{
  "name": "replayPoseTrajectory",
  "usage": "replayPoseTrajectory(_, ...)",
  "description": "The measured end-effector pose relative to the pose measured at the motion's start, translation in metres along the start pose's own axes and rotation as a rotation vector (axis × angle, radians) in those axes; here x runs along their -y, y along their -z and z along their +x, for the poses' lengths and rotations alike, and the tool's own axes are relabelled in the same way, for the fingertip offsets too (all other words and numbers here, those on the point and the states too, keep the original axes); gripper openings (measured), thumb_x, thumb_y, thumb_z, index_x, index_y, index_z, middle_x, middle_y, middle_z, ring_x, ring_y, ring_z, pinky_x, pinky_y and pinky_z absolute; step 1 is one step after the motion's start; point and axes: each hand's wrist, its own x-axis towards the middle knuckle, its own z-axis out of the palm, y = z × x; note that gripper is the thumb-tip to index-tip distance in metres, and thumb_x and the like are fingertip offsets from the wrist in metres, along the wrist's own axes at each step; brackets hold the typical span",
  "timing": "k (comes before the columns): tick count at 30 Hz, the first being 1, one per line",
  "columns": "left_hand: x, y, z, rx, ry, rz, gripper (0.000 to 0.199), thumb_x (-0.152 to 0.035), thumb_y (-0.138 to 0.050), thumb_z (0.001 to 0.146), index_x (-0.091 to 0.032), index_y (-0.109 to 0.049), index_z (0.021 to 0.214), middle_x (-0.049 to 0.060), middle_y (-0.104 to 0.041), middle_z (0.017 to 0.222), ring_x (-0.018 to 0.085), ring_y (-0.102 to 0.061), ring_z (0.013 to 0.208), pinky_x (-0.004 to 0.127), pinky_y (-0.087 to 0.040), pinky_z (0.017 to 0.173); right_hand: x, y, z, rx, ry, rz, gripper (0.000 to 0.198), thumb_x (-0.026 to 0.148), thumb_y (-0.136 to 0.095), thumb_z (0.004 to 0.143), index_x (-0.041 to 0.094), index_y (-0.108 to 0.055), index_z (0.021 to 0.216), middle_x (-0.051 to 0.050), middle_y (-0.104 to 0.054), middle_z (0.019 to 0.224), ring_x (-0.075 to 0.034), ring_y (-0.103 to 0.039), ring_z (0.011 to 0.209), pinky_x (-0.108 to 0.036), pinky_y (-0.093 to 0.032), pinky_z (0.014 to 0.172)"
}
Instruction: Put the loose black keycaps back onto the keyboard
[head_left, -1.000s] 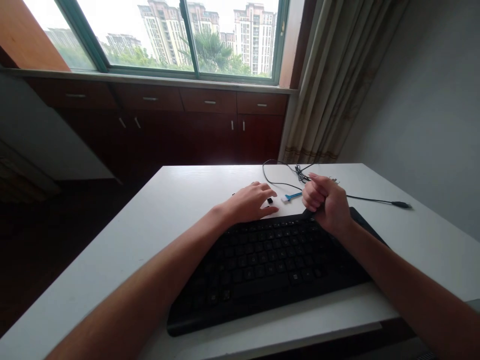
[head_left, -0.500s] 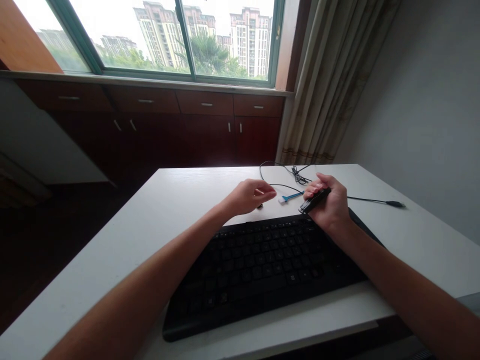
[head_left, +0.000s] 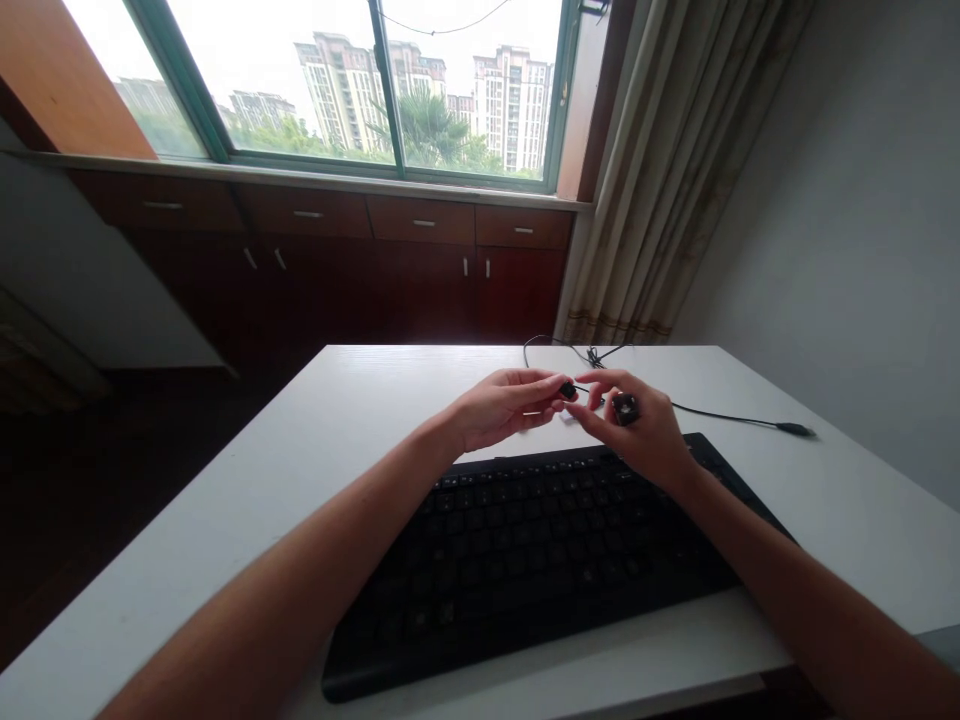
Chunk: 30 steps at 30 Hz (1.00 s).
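Note:
My left hand pinches a small black block-like piece between thumb and fingertips, above the back edge of a black keyboard. What kind of piece it is I cannot make out. My right hand faces it from the right, thumb and forefinger spread apart close to the piece. A black hand-sized tool is held in the palm by the other fingers, seen end-on. Below the fingers shows the white end of a small blue brush-like tool, mostly hidden.
A thin black cable runs over the white table and ends in a plug at the right. Its bundled part lies at the back edge. Beyond stand wooden cabinets under a window and a curtain.
My left hand has taken up the small black piece from the table. My right hand has turned the black tool end-on in its palm and opened its thumb and forefinger toward the left.

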Motion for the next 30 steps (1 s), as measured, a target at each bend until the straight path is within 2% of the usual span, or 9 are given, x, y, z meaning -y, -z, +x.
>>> replayPoseTrajectory(7, -0.001, -0.003, -0.001, 0.034, -0.025, 0.09, 0.028, -0.038, -0.077, 0.083, -0.012, -0.075, 0.093, 0.006, -0.07, 0.09, 0.009, -0.059, 0.075, 0.023, -0.046, 0.074, 0.002, -0.001, 0.0, -0.013, 0.127, -0.094, 0.022, 0.034, -0.072, 0.086, 0.026, -0.069, 0.106, -0.001, -0.066, 0.083, -0.016, -0.061, 0.07, -0.032, -0.051, 0.069)
replayPoseTrajectory(14, 0.002, -0.001, -0.001, -0.026, -0.052, 0.046, 0.028, -0.029, -0.081, 0.079, -0.012, -0.074, 0.101, 0.006, -0.071, 0.093, 0.012, -0.066, 0.089, 0.026, -0.048, 0.089, 0.004, -0.002, 0.001, -0.005, 0.137, -0.105, 0.021, 0.034, -0.073, 0.086, 0.026, -0.068, 0.105, -0.001, -0.067, 0.084, -0.017, -0.063, 0.074, -0.034, -0.052, 0.076)
replayPoseTrajectory(21, 0.004, 0.002, 0.001, -0.044, -0.082, 0.023, 0.028, -0.022, -0.084, 0.076, -0.012, -0.074, 0.1, 0.007, -0.073, 0.098, 0.016, -0.069, 0.097, 0.031, -0.047, 0.099, 0.004, -0.001, 0.002, 0.008, 0.127, -0.094, 0.018, 0.029, -0.07, 0.089, 0.025, -0.07, 0.107, -0.003, -0.07, 0.098, -0.016, -0.065, 0.076, -0.032, -0.053, 0.076)
replayPoseTrajectory(24, 0.005, 0.007, 0.001, -0.037, -0.09, 0.046, 0.03, -0.017, -0.085, 0.073, -0.014, -0.073, 0.101, 0.007, -0.074, 0.1, 0.016, -0.069, 0.096, 0.031, -0.048, 0.097, 0.001, -0.002, 0.002, 0.019, 0.13, -0.079, 0.021, 0.027, -0.071, 0.088, 0.025, -0.07, 0.109, -0.002, -0.07, 0.099, -0.015, -0.066, 0.075, -0.031, -0.054, 0.074)
replayPoseTrajectory(30, 0.007, 0.01, 0.0, 0.001, -0.11, 0.117, 0.035, -0.017, -0.085, 0.073, -0.016, -0.071, 0.104, 0.01, -0.073, 0.11, 0.018, -0.069, 0.096, 0.03, -0.05, 0.086, -0.004, -0.002, 0.002, 0.035, 0.16, -0.043, 0.022, 0.027, -0.071, 0.088, 0.025, -0.07, 0.11, -0.005, -0.07, 0.105, -0.019, -0.068, 0.09, -0.032, -0.056, 0.076)
